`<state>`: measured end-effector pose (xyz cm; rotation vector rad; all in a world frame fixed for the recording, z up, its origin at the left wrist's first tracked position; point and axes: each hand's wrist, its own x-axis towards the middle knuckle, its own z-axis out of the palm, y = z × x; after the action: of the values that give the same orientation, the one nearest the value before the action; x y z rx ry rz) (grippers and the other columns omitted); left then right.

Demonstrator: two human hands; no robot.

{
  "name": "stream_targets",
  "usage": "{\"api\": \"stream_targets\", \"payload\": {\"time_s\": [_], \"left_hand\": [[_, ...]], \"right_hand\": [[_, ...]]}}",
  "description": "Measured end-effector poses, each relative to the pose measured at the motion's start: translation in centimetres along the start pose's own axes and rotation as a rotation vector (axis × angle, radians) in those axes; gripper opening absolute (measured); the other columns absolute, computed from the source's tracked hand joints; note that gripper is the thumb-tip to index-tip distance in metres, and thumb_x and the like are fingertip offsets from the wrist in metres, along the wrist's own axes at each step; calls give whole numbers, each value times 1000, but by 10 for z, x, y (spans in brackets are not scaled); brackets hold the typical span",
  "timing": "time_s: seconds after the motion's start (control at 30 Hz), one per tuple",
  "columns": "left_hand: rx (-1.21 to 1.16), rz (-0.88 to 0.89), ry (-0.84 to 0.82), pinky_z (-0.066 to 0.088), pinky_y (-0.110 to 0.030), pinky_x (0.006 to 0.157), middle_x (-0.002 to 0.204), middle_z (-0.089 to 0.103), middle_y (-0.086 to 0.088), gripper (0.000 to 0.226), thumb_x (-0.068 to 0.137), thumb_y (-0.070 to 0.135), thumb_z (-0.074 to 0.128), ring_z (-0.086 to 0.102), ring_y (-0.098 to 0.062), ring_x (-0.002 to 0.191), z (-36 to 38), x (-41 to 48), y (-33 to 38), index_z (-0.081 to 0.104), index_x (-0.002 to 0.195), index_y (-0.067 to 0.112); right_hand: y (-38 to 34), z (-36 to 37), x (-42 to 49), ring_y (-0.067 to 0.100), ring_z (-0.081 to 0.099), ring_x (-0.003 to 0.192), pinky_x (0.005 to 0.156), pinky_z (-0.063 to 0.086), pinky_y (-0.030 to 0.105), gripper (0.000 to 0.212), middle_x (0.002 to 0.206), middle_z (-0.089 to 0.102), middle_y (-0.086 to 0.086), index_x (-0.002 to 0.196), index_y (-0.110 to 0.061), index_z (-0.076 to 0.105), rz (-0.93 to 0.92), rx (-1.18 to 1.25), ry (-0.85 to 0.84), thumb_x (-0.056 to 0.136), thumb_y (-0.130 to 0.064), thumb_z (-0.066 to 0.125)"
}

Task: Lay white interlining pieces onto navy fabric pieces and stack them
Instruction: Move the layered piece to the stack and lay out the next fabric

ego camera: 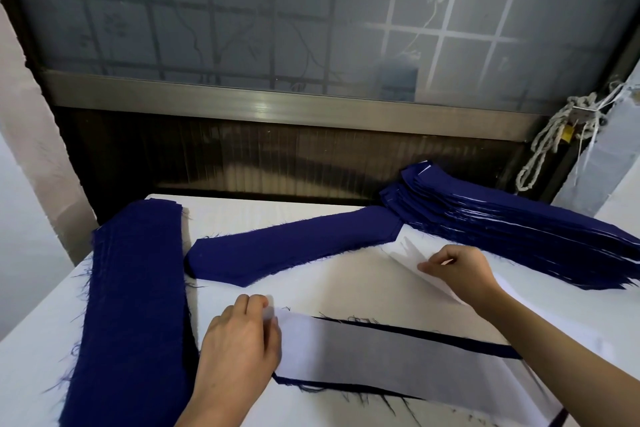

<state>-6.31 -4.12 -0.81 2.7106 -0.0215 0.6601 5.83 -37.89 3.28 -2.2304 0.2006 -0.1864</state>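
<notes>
**Item: interlining and navy pieces, work in progress.**

- Table (34, 340): white-covered, set below a frosted window (242, 10).
- Unlined navy stack (138, 305): at the left of the table, frayed edges, no white showing. Judged as pieces not yet dealt with.
- Single navy piece (294, 250): flat at the centre, bare, apart from both stacks. Likely next to be lined.
- Finished stack (519, 229): at the far right, tall and fanned, with thin white edges between the navy layers. Judged as pairs already done.
- Laid interlining (381, 354): white strip lying on a near navy piece (485, 347), whose dark border showed along both long edges.
- Left hand (239, 350): on the left end of the laid interlining, fingers bent and close together. Whether they pinched or only pressed could not be told.
- Right hand (457, 267): thumb and forefinger clamped on the edge of a lifted interlining (440, 284), raised off the white surface just before the finished stack.

Progress: judged well along, since the finished stack was tall, yet a thick unlined stack remained.
</notes>
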Motion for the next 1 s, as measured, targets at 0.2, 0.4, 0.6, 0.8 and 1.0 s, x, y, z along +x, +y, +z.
{"api": "stream_targets", "payload": {"time_s": [0.2, 0.4, 0.6, 0.8, 1.0], "left_hand": [[-12, -12, -2, 51, -33, 57, 81, 64, 1, 26, 75, 17, 80, 59, -19, 63, -1, -1, 1, 67, 97, 12], [77, 142, 164, 47, -37, 70, 101, 61, -2, 28, 83, 30, 60, 54, -23, 84, -5, 5, 12, 67, 104, 13], [-676, -180, -271, 47, -15, 72, 100, 63, 13, 36, 93, 61, 47, 57, 3, 86, 4, 56, 93, 62, 99, 28], [-1096, -732, -718, 62, -33, 75, 92, 74, -11, 50, 87, 51, 69, 74, -22, 83, 42, 107, 164, 65, 108, 6], [-716, -426, -270, 34, -25, 50, 67, 52, 0, 25, 94, 19, 56, 49, -15, 61, 56, 100, 166, 50, 70, 14]], "right_hand": [[-4, -5, -1, 17, 62, 73, 60, 44, 22, 7, 81, 73, 0, 74, -16, 77, 107, 205, -45, 80, -14, 79], [-9, -13, -11, 18, 65, 79, 63, 47, 27, 12, 77, 71, -2, 74, -21, 73, -14, 205, 176, 86, -22, 73], [-24, -7, -42, 5, 58, 78, 66, 48, 25, 12, 79, 63, -14, 78, -28, 67, -414, -58, 257, 88, -32, 68], [-17, 13, -73, 15, 60, 78, 66, 54, 34, 6, 87, 67, -4, 89, -14, 72, -719, -392, 202, 87, -20, 71], [24, 0, -82, 12, 49, 123, 101, 42, 29, 71, 141, 46, -10, 141, -30, 38, -389, -604, 14, 88, -75, 24]]}}
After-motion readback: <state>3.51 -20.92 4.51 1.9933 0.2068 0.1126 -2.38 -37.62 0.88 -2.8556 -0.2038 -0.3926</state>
